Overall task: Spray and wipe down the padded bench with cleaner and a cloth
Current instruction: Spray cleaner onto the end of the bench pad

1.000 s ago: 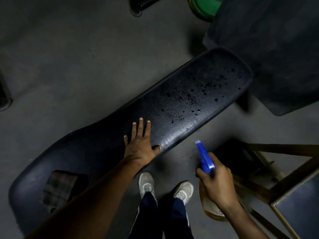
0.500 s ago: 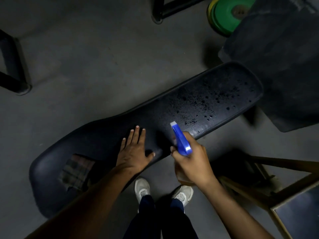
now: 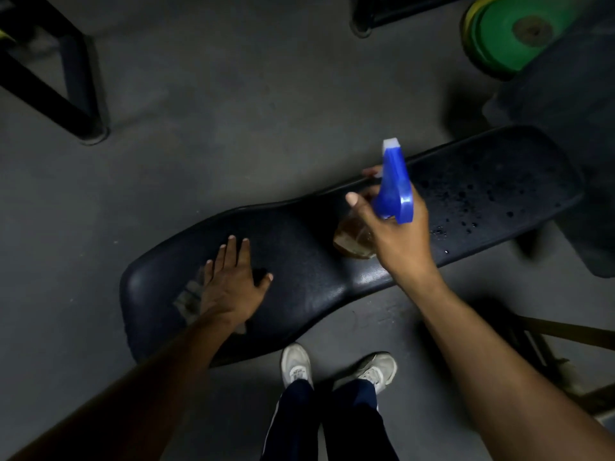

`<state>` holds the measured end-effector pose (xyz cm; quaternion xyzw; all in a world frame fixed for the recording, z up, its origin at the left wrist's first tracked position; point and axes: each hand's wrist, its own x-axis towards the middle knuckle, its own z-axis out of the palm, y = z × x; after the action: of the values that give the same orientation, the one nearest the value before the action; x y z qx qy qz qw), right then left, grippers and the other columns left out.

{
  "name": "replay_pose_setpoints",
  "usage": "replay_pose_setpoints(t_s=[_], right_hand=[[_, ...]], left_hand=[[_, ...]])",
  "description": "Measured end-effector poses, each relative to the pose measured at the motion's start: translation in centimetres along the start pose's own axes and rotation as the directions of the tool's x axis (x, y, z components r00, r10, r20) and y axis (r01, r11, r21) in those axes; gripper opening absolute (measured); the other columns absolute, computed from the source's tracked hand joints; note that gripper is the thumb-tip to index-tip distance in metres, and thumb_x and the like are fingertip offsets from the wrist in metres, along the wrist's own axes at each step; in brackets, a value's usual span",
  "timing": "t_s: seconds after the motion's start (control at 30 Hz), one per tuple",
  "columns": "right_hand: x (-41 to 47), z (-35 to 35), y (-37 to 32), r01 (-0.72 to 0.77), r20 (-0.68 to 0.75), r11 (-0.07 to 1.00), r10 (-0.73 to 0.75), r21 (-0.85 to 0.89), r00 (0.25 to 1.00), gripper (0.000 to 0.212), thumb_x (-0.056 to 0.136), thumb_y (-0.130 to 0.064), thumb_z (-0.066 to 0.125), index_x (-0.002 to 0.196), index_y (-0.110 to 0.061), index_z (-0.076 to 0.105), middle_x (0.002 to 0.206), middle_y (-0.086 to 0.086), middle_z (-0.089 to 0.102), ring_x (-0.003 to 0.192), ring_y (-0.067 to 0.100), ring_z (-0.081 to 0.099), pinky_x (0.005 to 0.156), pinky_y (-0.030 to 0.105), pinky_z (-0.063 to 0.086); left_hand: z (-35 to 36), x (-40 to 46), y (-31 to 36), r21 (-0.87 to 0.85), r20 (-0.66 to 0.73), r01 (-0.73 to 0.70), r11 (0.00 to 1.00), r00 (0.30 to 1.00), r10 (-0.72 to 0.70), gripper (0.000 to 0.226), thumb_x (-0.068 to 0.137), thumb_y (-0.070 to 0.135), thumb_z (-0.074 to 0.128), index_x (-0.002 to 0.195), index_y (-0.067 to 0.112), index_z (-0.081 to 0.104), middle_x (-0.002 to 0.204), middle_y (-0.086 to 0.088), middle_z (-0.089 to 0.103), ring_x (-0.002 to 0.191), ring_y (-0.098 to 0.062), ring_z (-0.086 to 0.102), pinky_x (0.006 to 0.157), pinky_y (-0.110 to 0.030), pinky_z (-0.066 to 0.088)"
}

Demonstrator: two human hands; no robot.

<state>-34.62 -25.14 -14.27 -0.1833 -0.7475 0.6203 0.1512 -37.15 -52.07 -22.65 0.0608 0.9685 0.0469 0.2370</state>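
Gripping the spray bottle (image 3: 394, 188) over the tabletop's (image 3: 299, 294) dry middle, the right hand (image 3: 396, 234) seems partway through spraying, droplets (image 3: 466, 201) only at the far end, while the flat, open left hand (image 3: 229, 287) rests beside the unused cloth (image 3: 190, 299).

The long dark padded bench (image 3: 299, 294) runs from near left to far right across the grey floor (image 3: 233, 111). On its left end lies a checked cloth (image 3: 189, 296), with the left hand (image 3: 233, 281) flat on the pad, partly over it. The right hand (image 3: 396, 234) holds the blue-headed spray bottle (image 3: 394, 191) above the bench's middle. Droplets (image 3: 466, 201) sit on the right end. Two white shoes (image 3: 336, 367) stand near the bench. Green weight plates (image 3: 509, 31) lie far right, a black metal frame (image 3: 50, 81) far left.
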Motion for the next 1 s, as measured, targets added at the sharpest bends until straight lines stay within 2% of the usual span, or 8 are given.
replay_pose_setpoints(t_s=[0.1,0.23,0.4,0.5,0.63,0.83,0.93,1.0], right_hand=[[0.0,1.3,0.4,-0.003,0.016,1.0,0.003,-0.007,1.0,0.033,0.088,-0.027,0.081,0.116,-0.02,0.065,0.09,-0.013,0.071,0.089,0.018,0.071,0.09,0.051,0.055],[-0.1,2.0,1.0,-0.009,0.043,1.0,0.009,0.006,0.999,0.042,0.085,-0.026,0.083,0.122,-0.028,0.062,0.1,0.0,0.073,0.099,0.023,0.074,0.097,0.053,0.056],[-0.8,2.0,1.6,-0.022,0.039,0.999,0.021,0.043,0.999,0.055,0.083,-0.018,0.086,0.129,-0.025,0.058,0.112,0.001,0.068,0.097,0.015,0.068,0.084,0.026,0.057],[-1.1,1.7,1.9,-0.023,0.021,0.999,0.023,0.026,1.0,0.061,0.08,-0.022,0.088,0.132,-0.025,0.056,0.119,0.001,0.068,0.1,0.006,0.066,0.088,0.029,0.055],[-1.3,1.4,2.6,-0.033,0.008,0.999,0.033,0.0,0.999,0.069,0.081,-0.007,0.086,0.14,-0.008,0.049,0.123,-0.008,0.063,0.107,-0.003,0.064,0.092,0.02,0.051],[-1.9,0.9,3.3,-0.084,0.035,0.996,0.084,-0.009,0.996,0.076,0.078,-0.016,0.09,0.142,-0.013,0.049,0.131,-0.008,0.065,0.11,0.0,0.064,0.098,0.025,0.052],[-2.6,0.4,3.6,-0.105,0.059,0.994,0.106,-0.01,0.993,0.08,0.077,-0.016,0.091,0.143,-0.011,0.046,0.124,-0.019,0.067,0.114,0.0,0.065,0.098,0.02,0.049],[-3.7,-0.2,4.2,-0.113,0.07,0.993,0.114,-0.021,0.991,0.085,0.076,-0.024,0.092,0.145,-0.015,0.044,0.133,-0.009,0.063,0.125,0.01,0.062,0.109,0.03,0.047]], left_hand=[[-0.4,-0.1,-2.7,-0.004,0.012,0.094,0.996,0.996,-0.094,0.084,0.093,0.062,0.04,0.158,0.021,0.005,0.167,-0.006,-0.001,0.153,-0.025,0.004,0.124,-0.046,0.005],[-0.5,-0.5,-5.0,-0.036,0.009,0.157,0.987,0.988,-0.157,0.079,0.095,0.056,0.039,0.158,0.018,0.009,0.166,-0.01,0.008,0.152,-0.03,0.011,0.123,-0.049,0.01],[-0.5,-0.9,-5.9,-0.072,0.098,0.25,0.966,0.965,-0.242,0.07,0.094,0.042,0.041,0.155,0.017,0.016,0.159,-0.017,0.024,0.143,-0.037,0.029,0.117,-0.053,0.026],[-0.7,-1.2,-6.4,-0.044,0.111,0.224,0.973,0.969,-0.218,0.073,0.09,0.044,0.049,0.152,0.017,0.021,0.152,-0.016,0.032,0.136,-0.037,0.036,0.11,-0.053,0.034],[-1.1,-0.8,-6.9,-0.003,0.097,0.235,0.972,0.967,-0.234,0.077,0.083,0.047,0.061,0.146,0.014,0.031,0.143,-0.015,0.041,0.131,-0.035,0.041,0.106,-0.05,0.036],[-1.6,-0.4,-6.7,-0.165,0.104,0.187,0.968,0.98,-0.171,0.049,0.078,0.042,0.067,0.119,0.016,0.061,0.127,-0.009,0.058,0.119,-0.033,0.054,0.099,-0.048,0.045],[-1.8,-0.6,-5.6,-0.277,0.187,0.113,0.954,0.98,-0.062,0.031,0.076,0.039,0.068,0.101,0.021,0.063,0.108,-0.003,0.062,0.103,-0.028,0.063,0.088,-0.042,0.053],[-2.0,-0.9,-4.0,-0.304,0.267,0.083,0.949,0.964,0.002,0.016,0.079,0.034,0.068,0.088,0.025,0.058,0.093,0.001,0.066,0.088,-0.021,0.067,0.078,-0.039,0.058]])
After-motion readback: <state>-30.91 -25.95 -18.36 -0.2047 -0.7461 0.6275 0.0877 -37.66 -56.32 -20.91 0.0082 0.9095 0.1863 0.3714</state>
